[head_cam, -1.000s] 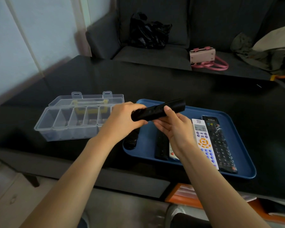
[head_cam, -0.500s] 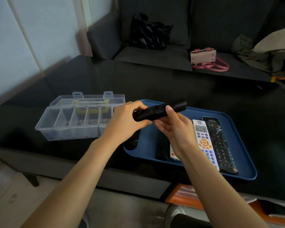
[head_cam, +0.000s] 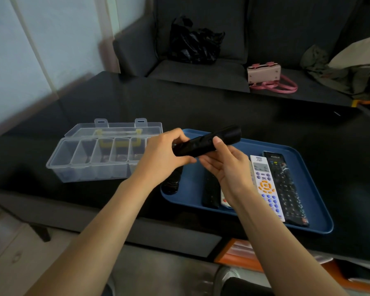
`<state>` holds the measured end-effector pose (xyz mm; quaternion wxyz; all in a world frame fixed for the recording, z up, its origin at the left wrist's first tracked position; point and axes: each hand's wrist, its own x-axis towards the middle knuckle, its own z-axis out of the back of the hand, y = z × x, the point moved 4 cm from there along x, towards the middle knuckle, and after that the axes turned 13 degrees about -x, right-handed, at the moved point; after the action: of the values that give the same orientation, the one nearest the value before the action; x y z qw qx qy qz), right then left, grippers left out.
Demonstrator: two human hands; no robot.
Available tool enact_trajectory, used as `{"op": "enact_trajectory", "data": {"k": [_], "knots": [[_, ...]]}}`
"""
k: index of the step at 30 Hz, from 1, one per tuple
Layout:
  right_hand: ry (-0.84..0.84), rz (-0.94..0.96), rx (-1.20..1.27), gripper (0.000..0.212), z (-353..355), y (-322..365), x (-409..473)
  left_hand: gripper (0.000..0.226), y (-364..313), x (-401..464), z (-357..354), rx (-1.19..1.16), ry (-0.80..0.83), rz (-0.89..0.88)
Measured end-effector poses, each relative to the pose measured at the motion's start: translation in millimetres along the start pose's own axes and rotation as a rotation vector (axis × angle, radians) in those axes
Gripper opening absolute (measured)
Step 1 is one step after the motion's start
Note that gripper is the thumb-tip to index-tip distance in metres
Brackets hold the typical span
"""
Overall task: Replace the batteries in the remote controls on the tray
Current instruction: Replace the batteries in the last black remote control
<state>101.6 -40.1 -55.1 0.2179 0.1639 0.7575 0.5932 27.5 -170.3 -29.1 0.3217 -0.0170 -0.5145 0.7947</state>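
Note:
I hold a slim black remote in the air above the left part of the blue tray. My left hand grips its near end, fingers curled round it. My right hand holds its middle from below, thumb pressed on its side. On the tray lie a white remote with orange and blue buttons, a long black remote to its right, another black remote, and a dark round-ended remote at the tray's left edge. A further light remote is mostly hidden under my right hand.
A clear plastic compartment box with its lid open stands left of the tray on the black table. Behind the table a dark sofa holds a black bag, a pink handbag and clothing.
Both hands and the black remote have stayed almost in place; the remote has shifted only slightly in my grip.

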Motion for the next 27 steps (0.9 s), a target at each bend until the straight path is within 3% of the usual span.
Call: {"op": "enact_trajectory", "data": {"k": [8,16,27], "knots": [[0.015,-0.008,0.036,0.019,-1,-1,0,0.034,3,-2,-3,-0.058,-0.046,-0.023],[0.08,-0.172,0.171,0.029,1,1,0,0.044,0,4,9,0.098,0.078,-0.028],[0.067,-0.08,0.219,0.025,-2,2,-1,0.045,2,3,10,0.06,-0.022,-0.039]]}}
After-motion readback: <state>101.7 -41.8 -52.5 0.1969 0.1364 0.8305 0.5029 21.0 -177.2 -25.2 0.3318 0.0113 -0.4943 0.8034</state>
